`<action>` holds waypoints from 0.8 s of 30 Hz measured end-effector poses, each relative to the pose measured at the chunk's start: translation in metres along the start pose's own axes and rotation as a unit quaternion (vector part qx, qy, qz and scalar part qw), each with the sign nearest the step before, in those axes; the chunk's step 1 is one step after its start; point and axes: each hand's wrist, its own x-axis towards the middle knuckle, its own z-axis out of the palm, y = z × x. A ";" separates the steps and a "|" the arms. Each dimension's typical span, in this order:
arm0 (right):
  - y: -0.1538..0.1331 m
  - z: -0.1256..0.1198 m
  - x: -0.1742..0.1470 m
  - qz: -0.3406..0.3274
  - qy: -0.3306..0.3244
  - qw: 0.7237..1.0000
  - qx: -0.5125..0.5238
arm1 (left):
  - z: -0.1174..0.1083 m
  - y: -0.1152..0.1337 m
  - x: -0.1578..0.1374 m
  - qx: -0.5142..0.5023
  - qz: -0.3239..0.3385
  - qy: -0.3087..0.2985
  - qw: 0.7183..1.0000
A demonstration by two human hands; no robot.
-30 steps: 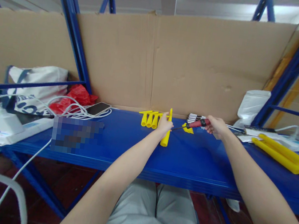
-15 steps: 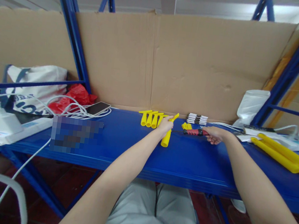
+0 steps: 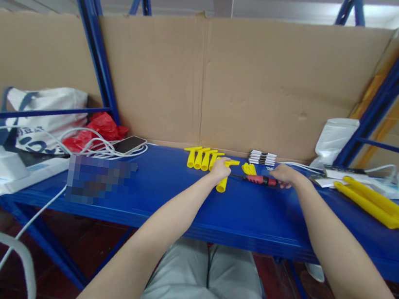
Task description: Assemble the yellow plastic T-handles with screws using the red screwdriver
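My left hand [image 3: 221, 169] is closed around a yellow plastic T-shaped piece [image 3: 221, 185], its open tube end pointing towards me and its crossbar showing past the fingers. Just right of it, a screwdriver [image 3: 260, 179] with a red and black handle lies level, its thin shaft pointing at the yellow piece. My right hand [image 3: 285, 175] is at the handle's end, with fingers apart and the foremost ones stretched left near some tiny silvery bits [image 3: 270, 168]. Whether those fingertips touch the bits is too small to tell. Small yellow parts [image 3: 249, 169] lie behind the screwdriver.
Several similar yellow T-pieces [image 3: 198, 159] stand in a row by the cardboard wall [image 3: 259, 88]. A stack of white strips [image 3: 262, 158] is behind the small parts. Long yellow tubes [image 3: 376, 204] lie on the right; a phone [image 3: 131, 145] and white cables [image 3: 93, 147] on the left.
The screwdriver's handle end has gone down, so it now lies level. My right hand has shifted slightly left over it. The yellow piece in my left hand has turned, its crossbar now nearly level.
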 end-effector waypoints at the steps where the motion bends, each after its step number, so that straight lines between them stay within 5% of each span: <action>1: -0.005 -0.001 -0.004 0.018 -0.001 0.998 -0.058 | 0.000 -0.001 0.000 0.006 0.002 -0.001 1.000; 7: -0.022 0.004 -0.013 -0.168 0.036 0.974 -0.148 | -0.001 -0.001 0.001 0.049 -0.006 -0.013 0.999; 14: -0.027 0.026 -0.016 -0.303 -0.111 0.943 -0.078 | -0.001 0.001 0.000 0.063 -0.018 -0.045 0.997; 24: -0.030 0.016 -0.019 -0.259 -0.109 0.941 -0.186 | -0.003 0.003 0.000 0.021 -0.040 -0.061 0.997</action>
